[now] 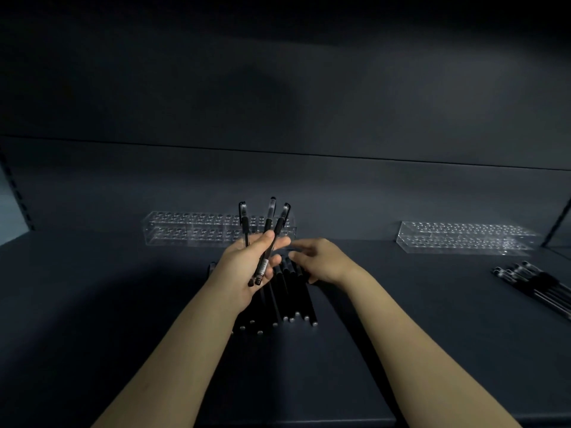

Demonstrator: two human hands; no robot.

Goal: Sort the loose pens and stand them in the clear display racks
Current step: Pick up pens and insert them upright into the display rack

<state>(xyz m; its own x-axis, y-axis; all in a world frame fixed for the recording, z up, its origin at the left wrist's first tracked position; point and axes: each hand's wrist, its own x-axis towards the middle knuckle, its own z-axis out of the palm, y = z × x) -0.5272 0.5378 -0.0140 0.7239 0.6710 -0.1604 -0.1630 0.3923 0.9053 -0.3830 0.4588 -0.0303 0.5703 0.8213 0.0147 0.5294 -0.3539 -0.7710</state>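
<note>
The left hand (247, 267) is raised palm-up over a dark shelf (123, 304), fingers curled around three clear-barrelled pens (268, 239) that fan upward and apart, their capped tips above the fingers and their lower ends poking out by the heel of the palm. The right hand (321, 261) is just beside it, holding nothing, its fingers loosely spread and reaching down toward the pile of black pens (287, 291) lying flat on the shelf beneath both hands. The fingertips look close to the pile, but contact cannot be told.

Still in the head view, a clear display rack (191, 233) with rows of small holes stands just behind the left hand; no pens stand in it. A second clear rack (463, 239) stands well apart to the right, also without pens, and a smaller bunch of clear pens (534, 285) lies in front of it near the shelf's right edge.

The pens look light, stiff and smooth, so they probably roll and slip easily. A pinch at the dark rubbery grip band near the tip should hold best. Three loosely fanned pens could slide from the hand when tilted. The racks look like thin, hard plastic, light enough to shift if a pen is pushed in at an angle.
</note>
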